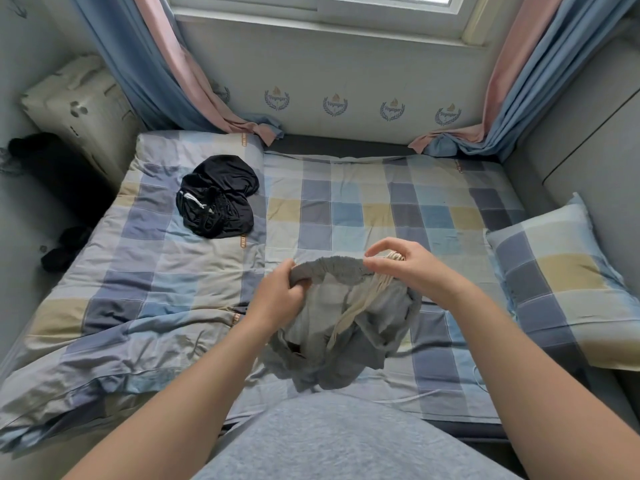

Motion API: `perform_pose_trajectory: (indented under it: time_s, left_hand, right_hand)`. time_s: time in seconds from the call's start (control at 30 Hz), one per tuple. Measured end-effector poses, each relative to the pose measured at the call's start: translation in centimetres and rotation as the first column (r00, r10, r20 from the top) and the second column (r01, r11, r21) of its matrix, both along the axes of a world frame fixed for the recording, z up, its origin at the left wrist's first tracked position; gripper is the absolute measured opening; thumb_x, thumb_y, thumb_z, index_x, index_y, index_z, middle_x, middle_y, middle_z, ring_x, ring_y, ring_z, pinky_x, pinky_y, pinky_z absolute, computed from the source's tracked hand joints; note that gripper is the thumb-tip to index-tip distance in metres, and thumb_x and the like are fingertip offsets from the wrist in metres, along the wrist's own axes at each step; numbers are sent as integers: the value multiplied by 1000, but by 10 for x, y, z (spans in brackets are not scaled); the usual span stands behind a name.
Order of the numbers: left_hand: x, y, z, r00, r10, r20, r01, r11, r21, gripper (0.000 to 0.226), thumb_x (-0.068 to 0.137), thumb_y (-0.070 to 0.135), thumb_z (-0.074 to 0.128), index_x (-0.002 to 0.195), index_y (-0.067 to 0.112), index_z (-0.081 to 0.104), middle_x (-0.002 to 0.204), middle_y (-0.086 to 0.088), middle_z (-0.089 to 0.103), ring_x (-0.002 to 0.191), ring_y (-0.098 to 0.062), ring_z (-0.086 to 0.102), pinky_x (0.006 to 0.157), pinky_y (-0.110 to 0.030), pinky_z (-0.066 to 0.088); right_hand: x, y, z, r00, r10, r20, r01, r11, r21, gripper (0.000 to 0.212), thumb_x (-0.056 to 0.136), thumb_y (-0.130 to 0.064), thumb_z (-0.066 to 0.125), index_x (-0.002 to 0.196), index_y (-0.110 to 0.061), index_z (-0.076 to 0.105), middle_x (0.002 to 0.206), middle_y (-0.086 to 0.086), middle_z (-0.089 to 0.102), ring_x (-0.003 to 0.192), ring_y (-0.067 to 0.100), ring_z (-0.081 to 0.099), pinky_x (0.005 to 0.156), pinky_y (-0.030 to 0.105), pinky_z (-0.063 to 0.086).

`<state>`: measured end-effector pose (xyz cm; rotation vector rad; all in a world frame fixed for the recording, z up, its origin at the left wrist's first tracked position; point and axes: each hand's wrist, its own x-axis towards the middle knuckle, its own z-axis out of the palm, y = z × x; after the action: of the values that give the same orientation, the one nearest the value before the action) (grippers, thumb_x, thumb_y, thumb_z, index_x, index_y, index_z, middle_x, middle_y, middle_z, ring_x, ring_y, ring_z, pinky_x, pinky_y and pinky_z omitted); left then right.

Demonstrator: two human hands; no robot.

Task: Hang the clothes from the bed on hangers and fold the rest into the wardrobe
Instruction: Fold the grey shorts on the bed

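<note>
While the bed (363,202) fills most of the view under its checked sheet of blue, grey and yellow squares, a matching duvet (138,289) lies rumpled over its left half, running from the far-left corner down to the near edge. Blue-and-pink curtains (145,71) hang at the window beyond the far edge, their hems pooling at both far corners of the bed. A checked pillow (561,282) lies along the right edge, and a pale zipped storage bag (83,105) stands off the far-left corner against the wall. The grey shorts (346,341) are held up over the near middle of the bed, their body hanging bunched and twisted toward the sheet; whether the lowest folds touch it cannot be told. The black shorts (218,199) lie crumpled on the duvet toward the far-left corner, well apart from both hands, with a bit of white cord showing at the waist. The left hand (277,299) grips the left end of the elastic waistband (332,266), fingers curled into the cloth. The right hand (405,268) is at the waistband's right end, thumb and fingertips closed on the cream drawstring (360,303), whose loose cords trail down across the front of the grey shorts. The waistband stretches nearly level between the two hands.
</note>
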<state>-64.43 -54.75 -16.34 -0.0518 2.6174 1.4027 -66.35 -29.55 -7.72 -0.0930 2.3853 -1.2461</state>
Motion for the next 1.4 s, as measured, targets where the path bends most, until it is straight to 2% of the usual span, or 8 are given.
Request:
perform_pose_trajectory:
  time_s: [0.1, 0.23, 0.43, 0.7, 0.93, 1.13, 1.23, 1.4]
  left_hand:
    - [-10, -1, 19, 995, 57, -85, -55, 998, 27, 19, 92, 20, 62, 79, 19, 49, 67, 0, 52, 63, -21, 49, 58, -38, 38]
    - [-22, 2, 45, 988, 40, -150, -32, 998, 54, 27, 89, 19, 67, 72, 23, 46, 62, 3, 51, 59, -19, 48, 56, -35, 37]
    - [-42, -19, 58, 949, 115, -294, -195, 946, -260, 21, 83, 0, 56, 79, 19, 49, 80, -3, 57, 72, -26, 50, 59, -34, 36]
    - [-52, -80, 15, 964, 258, -61, -249, 805, -539, 17, 86, 2, 51, 93, 17, 55, 109, -10, 51, 101, -34, 53, 74, -41, 45]
    - [-29, -119, -20, 892, 423, 161, -253, 762, -596, 14, 88, 8, 54, 92, 20, 59, 100, -7, 61, 92, -31, 58, 70, -37, 43]
    - [-19, -155, -36, 822, 527, 213, -387, 794, -469, 15, 88, 2, 51, 87, 13, 61, 92, -15, 67, 81, -33, 67, 71, -40, 57]
    - [-20, -166, -36, 759, 598, 258, -531, 797, -287, 24, 93, -1, 45, 78, 9, 61, 96, -21, 65, 72, -35, 67, 48, -37, 58]
    - [-30, -166, -29, 570, 654, 497, -775, 629, 62, 17, 100, 3, 38, 93, 6, 54, 98, -21, 55, 68, -33, 57, 37, -31, 53]
  right_hand:
    - [-6, -9, -15, 996, -57, -68, 69, 979, 190, 6, 90, -34, 70, 88, -28, 67, 84, -3, 66, 78, 16, 60, 71, 33, 49]
    - [-10, -28, -31, 987, -3, -162, 91, 840, 535, 23, 90, -35, 58, 71, -23, 58, 77, -7, 56, 83, 19, 53, 89, 44, 37]
    - [-31, -37, -39, 933, -71, -353, 256, 821, 510, 16, 82, -6, 51, 72, -14, 40, 71, 4, 49, 64, 29, 48, 51, 32, 31]
    - [-45, -3, -59, 889, -151, -433, 400, 718, 569, 17, 84, -1, 45, 91, -16, 47, 93, 4, 54, 91, 32, 50, 68, 38, 39]
    - [-39, 49, -88, 862, -459, -214, 496, 678, 543, 27, 85, -2, 49, 98, -22, 62, 105, 7, 61, 92, 32, 54, 77, 37, 45]
    - [-35, 72, -90, 760, -634, -142, 629, 663, 406, 23, 89, -5, 49, 95, -15, 69, 95, 14, 69, 87, 37, 66, 78, 41, 57]
    - [-36, 73, -83, 640, -768, 4, 751, 627, 206, 31, 91, 0, 42, 96, -10, 71, 90, 18, 67, 68, 33, 67, 53, 31, 54]
    - [-41, 69, -73, 481, -810, 337, 862, 507, -11, 34, 99, -3, 39, 97, -19, 68, 90, 12, 64, 62, 20, 59, 34, 13, 37]
